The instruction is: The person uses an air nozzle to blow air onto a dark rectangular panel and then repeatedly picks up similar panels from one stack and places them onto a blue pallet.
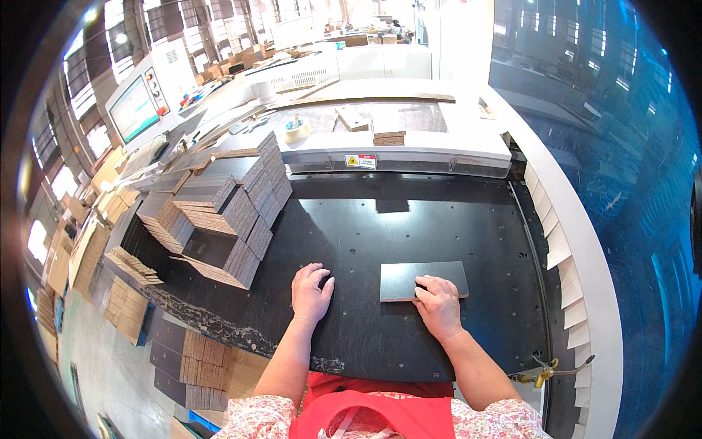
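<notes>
A broad black surface (pixel 344 234), dotted with small holes, spreads before a person in a red apron; at its left stand tall stacks of dark-faced boards (pixel 241 194) with brown, grainy edges; one small dark rectangular panel (pixel 398 279) lies flat right of the centre, its long side facing the person; the right hand (pixel 437 306) reaches over its near edge, curled fingers resting on the top face of its right half, though whether they grip it cannot be told; the left hand (pixel 312 294) rests on the surface, well apart from the panel's left end, its fingers loosely bent and holding nothing; a yellow tool (pixel 543 377) sits at the near right corner.
</notes>
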Available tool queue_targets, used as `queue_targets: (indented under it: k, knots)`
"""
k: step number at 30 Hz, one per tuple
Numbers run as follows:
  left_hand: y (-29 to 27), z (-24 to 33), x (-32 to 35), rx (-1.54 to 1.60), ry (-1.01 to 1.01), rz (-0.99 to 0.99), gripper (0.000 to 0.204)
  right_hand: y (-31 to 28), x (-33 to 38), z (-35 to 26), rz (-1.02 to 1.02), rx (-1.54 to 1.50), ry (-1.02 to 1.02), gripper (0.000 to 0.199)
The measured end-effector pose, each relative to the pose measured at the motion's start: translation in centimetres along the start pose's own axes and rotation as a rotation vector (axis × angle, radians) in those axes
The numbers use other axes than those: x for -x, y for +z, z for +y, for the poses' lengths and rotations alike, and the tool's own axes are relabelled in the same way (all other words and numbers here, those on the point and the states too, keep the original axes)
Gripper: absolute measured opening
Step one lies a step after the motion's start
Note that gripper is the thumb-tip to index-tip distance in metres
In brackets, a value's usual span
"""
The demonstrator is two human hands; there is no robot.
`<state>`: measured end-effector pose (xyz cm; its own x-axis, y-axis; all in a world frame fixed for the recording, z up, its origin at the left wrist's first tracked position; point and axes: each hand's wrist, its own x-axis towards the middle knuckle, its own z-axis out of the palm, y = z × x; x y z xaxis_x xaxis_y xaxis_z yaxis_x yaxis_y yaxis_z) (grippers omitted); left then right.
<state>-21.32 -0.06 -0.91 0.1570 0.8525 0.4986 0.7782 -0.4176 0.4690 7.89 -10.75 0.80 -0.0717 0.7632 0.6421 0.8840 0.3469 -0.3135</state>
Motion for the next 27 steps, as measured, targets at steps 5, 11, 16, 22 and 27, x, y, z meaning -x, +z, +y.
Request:
queue_targets:
  k: [5, 11, 16, 22, 27]
  knots:
    - [-0.19, 0.49, -0.04, -0.001, -0.007, -0.009, 0.022, -0.14, -0.03, -0.05, -0.01, 0.001, 0.008, 0.024]
    - [-0.04, 0.0, 0.05, 0.009, -0.002, 0.002, 0.022, -0.15, -0.09, -0.2, -0.005, -0.007, 0.005, 0.024]
    - [-0.11, 0.09, -0.04, 0.005, 0.034, 0.024, 0.021, -0.06, 0.02, -0.06, -0.003, -0.008, 0.002, 0.024]
    - [0.07, -0.06, -0.01, 0.022, 0.001, 0.001, 0.022, -0.1, -0.02, -0.07, 0.0, 0.002, 0.003, 0.024]
    - [0.0, -0.07, 0.0, 0.012, 0.005, 0.002, 0.022, -0.01, -0.03, -0.08, 0.003, 0.0, 0.0, 0.023]
